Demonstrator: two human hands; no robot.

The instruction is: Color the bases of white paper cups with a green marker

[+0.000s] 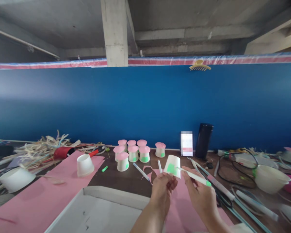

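Note:
My left hand [163, 186] grips a white paper cup [174, 161] near its lower edge and holds it tilted above the table. A bright green patch is coloured on the side of the cup. In my right hand [200, 191] is a white marker pen [196, 177] with a green end, its tip at the cup's side beside the green patch. Several white cups with pink paper tops [144, 154] stand behind, to the left; some show green patches too. A small green marker cap [104, 168] lies on the dark table.
A shallow white tray [116, 193] is at the front. Pink paper [60, 184] lies left, with another white cup [84, 165] on it. A dark upright cylinder [204, 140], scissors, cables and a white bowl [270, 179] are on the right. Paper strips [45, 149] pile up far left.

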